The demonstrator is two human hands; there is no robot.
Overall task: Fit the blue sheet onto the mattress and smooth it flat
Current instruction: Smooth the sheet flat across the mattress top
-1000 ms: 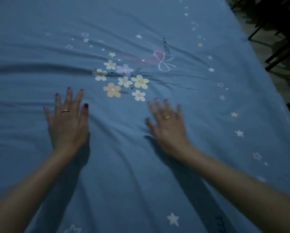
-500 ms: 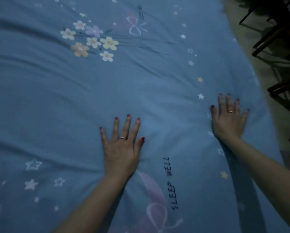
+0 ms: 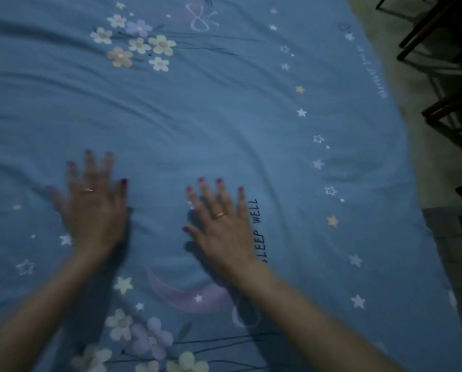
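Head: flat palms point(image 3: 91, 210) point(image 3: 222, 229) press creased cotton-like sheet point(image 3: 224, 124).

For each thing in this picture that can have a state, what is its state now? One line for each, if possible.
Blue printed cotton sheet: spread over the mattress, long creases still across the middle.
Left hand: open, fingers spread, flat on the sheet, blurred.
Right hand: open, fingers spread, palm down on the sheet beside the "SLEEP WELL" print.
Dark wooden chairs: upright on the floor, right of the bed.
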